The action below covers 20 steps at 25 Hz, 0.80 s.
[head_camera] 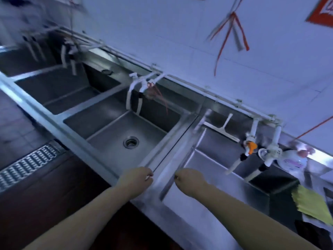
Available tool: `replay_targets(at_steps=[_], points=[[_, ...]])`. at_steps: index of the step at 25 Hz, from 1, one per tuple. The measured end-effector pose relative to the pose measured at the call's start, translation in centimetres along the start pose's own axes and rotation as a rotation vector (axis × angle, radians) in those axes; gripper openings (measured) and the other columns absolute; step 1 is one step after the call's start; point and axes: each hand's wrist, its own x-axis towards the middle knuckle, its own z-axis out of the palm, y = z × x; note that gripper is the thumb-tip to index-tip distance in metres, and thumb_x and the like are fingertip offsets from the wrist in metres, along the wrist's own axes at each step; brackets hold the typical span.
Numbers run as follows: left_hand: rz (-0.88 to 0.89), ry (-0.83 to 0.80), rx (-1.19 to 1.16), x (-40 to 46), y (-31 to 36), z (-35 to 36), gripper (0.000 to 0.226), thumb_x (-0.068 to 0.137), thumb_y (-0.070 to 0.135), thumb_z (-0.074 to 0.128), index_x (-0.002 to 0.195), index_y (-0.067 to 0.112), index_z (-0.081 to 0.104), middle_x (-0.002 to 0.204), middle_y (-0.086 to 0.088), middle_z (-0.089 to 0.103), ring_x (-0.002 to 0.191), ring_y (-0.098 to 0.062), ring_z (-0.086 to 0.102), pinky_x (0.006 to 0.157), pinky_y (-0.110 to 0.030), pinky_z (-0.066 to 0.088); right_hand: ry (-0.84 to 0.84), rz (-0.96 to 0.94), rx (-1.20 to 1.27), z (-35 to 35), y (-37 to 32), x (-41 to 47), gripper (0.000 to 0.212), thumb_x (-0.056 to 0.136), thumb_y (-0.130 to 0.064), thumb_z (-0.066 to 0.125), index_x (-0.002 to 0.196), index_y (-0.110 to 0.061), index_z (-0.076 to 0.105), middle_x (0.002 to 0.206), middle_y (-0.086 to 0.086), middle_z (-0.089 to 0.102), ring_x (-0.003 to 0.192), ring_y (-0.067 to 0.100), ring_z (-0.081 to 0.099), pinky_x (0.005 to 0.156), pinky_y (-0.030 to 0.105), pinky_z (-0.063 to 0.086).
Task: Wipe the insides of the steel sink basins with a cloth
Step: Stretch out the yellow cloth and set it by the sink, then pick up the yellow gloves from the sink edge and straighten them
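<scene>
Head view shows our left hand (137, 179) and right hand (189, 180) nearest, both with fingers curled under at the steel divider (163, 170) between two basins; we cannot tell whether they grip its edge, and neither holds a cloth. A yellow cloth (313, 204) lies well apart, draped at the right hand's far side by the right basin (212, 170). Beyond the left hand, the middle basin (115, 130) shows its drain (131, 142). A white squeegee (223, 129) leans at the right basin's back wall, near white taps (266, 152).
</scene>
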Motion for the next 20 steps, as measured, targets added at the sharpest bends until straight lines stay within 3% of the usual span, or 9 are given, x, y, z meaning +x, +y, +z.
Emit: replay_targets(at_steps=[4, 8, 13, 20], points=[[-0.142, 0.164, 0.011, -7.8, -12.3, -5.3, 0.028, 0.094, 0.033, 0.044, 0.117, 0.028, 0.06, 0.119, 0.009, 0.061, 0.113, -0.015, 0.056, 0.088, -0.028, 0.043, 0.002, -0.162, -0.028, -1.4, -14.0, 5.5, 0.03, 0.094, -0.018, 0.038, 0.107, -0.008, 0.062, 0.106, 0.011, 0.064, 0.093, 0.031, 0.058, 0.07, 0.035, 0.045], [-0.336, 0.264, 0.006, -14.1, -22.9, -8.8, 0.029, 0.094, 0.035, 0.047, 0.12, 0.032, 0.059, 0.124, 0.011, 0.06, 0.115, -0.011, 0.055, 0.091, -0.025, 0.044, -0.027, -0.329, -0.088, -3.0, -26.1, 9.6, 0.023, 0.091, -0.018, 0.04, 0.089, -0.009, 0.061, 0.085, 0.014, 0.059, 0.071, 0.029, 0.048, 0.049, 0.027, 0.027], [-0.534, 0.304, -0.06, -17.7, -31.6, -10.6, 0.024, 0.092, 0.034, 0.047, 0.111, 0.033, 0.062, 0.117, 0.012, 0.064, 0.108, -0.012, 0.059, 0.083, -0.025, 0.044, -0.057, -0.462, -0.107, -3.9, -35.6, 16.3, 0.026, 0.089, -0.02, 0.043, 0.094, -0.01, 0.066, 0.09, 0.011, 0.067, 0.083, 0.032, 0.062, 0.068, 0.036, 0.05], [-0.716, 0.269, -0.047, -15.8, -45.4, -16.9, 0.025, 0.091, 0.035, 0.047, 0.109, 0.03, 0.063, 0.115, 0.009, 0.065, 0.108, -0.014, 0.059, 0.084, -0.029, 0.047, -0.075, -0.587, -0.099, -5.9, -46.6, 30.3, 0.029, 0.093, -0.02, 0.04, 0.102, -0.01, 0.066, 0.103, 0.008, 0.067, 0.091, 0.028, 0.061, 0.061, 0.03, 0.035]])
